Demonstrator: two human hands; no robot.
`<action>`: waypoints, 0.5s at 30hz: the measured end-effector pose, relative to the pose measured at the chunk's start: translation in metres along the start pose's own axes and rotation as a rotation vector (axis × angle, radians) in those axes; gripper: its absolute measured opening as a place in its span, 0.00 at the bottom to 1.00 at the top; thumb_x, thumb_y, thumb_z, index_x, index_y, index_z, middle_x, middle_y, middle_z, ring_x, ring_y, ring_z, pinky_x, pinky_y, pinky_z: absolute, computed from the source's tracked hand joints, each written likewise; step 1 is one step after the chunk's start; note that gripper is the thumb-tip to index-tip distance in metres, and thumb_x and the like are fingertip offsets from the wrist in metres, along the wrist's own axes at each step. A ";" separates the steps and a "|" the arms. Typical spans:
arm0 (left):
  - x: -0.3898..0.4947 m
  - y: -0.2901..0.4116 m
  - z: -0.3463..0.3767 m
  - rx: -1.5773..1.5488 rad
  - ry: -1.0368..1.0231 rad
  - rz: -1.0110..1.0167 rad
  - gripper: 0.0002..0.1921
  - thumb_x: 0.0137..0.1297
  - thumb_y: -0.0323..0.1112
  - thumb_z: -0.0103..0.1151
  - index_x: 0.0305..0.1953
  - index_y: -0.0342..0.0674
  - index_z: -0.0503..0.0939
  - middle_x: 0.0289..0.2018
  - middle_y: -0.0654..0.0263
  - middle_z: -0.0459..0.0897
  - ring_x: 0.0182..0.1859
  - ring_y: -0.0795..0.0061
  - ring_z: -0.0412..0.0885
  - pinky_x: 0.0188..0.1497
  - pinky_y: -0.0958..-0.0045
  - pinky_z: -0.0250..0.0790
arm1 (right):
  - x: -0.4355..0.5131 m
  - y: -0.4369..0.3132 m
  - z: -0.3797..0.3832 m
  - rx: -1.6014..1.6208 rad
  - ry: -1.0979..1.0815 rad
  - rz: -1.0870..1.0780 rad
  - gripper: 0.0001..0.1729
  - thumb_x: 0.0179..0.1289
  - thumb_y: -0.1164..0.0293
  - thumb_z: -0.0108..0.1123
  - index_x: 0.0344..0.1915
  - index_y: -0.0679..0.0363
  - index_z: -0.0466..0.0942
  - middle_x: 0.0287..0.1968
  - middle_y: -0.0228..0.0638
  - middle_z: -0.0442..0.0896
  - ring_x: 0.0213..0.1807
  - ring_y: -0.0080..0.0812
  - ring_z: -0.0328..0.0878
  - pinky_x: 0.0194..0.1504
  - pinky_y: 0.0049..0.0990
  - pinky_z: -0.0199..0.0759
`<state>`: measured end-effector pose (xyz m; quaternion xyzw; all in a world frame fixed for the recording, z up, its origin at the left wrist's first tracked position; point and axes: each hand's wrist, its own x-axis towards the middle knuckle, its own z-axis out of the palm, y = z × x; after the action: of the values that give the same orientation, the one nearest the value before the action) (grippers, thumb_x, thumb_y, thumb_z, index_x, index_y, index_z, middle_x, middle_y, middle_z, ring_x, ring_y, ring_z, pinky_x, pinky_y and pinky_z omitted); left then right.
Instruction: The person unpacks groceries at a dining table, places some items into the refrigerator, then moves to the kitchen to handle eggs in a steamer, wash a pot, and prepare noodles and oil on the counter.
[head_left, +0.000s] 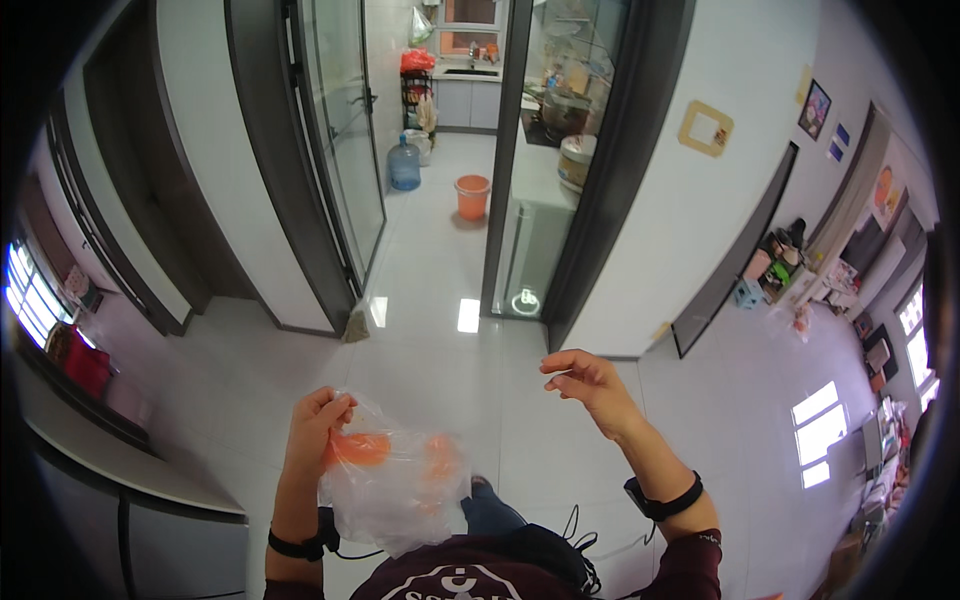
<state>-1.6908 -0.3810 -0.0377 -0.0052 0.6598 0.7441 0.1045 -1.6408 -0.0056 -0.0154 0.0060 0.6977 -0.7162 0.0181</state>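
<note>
My left hand (319, 424) grips the top edge of a clear plastic bag (394, 495), which hangs in front of my body. Orange pieces (360, 448) show through the film; what they are I cannot tell. To the right, my right hand (585, 382) is raised over the tiled floor with thumb and fingers apart and nothing between them. It stays well away from the bag. Each forearm carries a black strap, and a thin dark cable runs near my waist.
Ahead, a glass door (341, 135) stands ajar to a kitchen with an orange bucket (472, 198) and a blue water jug (404, 165) on its floor. A cabinet (180, 547) is at lower left. A dark panel (735, 255) leans against the right wall.
</note>
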 end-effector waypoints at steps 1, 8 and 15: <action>0.024 0.009 0.002 -0.008 0.012 0.004 0.08 0.65 0.31 0.55 0.32 0.31 0.78 0.24 0.70 0.75 0.26 0.87 0.67 0.28 0.84 0.59 | 0.034 -0.003 -0.007 0.010 -0.020 0.009 0.15 0.62 0.79 0.56 0.49 0.60 0.76 0.45 0.30 0.80 0.42 0.24 0.75 0.47 0.23 0.68; 0.190 0.044 0.000 -0.033 0.052 -0.024 0.08 0.65 0.31 0.55 0.32 0.32 0.78 0.24 0.71 0.76 0.25 0.88 0.68 0.28 0.85 0.58 | 0.261 -0.002 0.010 0.045 -0.187 0.038 0.13 0.64 0.72 0.56 0.49 0.59 0.77 0.44 0.29 0.80 0.42 0.22 0.76 0.43 0.22 0.66; 0.392 0.041 -0.009 0.030 -0.091 0.027 0.08 0.64 0.33 0.57 0.30 0.34 0.78 0.23 0.72 0.76 0.25 0.89 0.67 0.26 0.85 0.56 | 0.482 0.008 0.072 0.005 -0.242 0.042 0.14 0.65 0.70 0.55 0.50 0.60 0.75 0.45 0.29 0.81 0.42 0.22 0.77 0.43 0.22 0.66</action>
<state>-2.0819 -0.3365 -0.0562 0.0392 0.6655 0.7349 0.1242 -2.1205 -0.0858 -0.0375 -0.0659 0.6883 -0.7129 0.1170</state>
